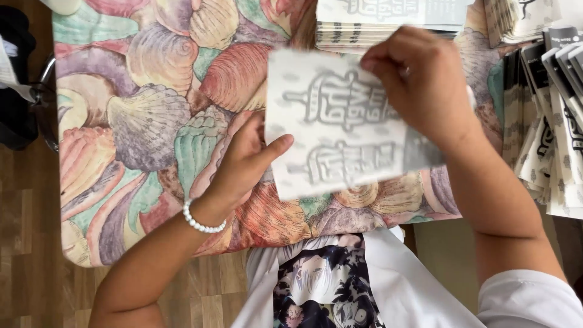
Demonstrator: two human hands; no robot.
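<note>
White printed sheet (340,121) long axis left-right, slightly tilted, seemingly blurred; both hands (246,161) (425,85) grip it

Soft, even daylight is filling the room, and nothing is glaring or washing out. The printed sheet (343,121) is smearing with motion blur, its pattern ghosting into doubled lines. The right hand (419,85) is blurring slightly too, while the left hand (243,161) is showing crisp, down to the bead bracelet (200,223). Only faint shadows are falling under the sheet onto the shell-patterned surface (146,121), which is staying sharp. The wooden floor (30,243) is looking dimmer at the left edge.
</note>
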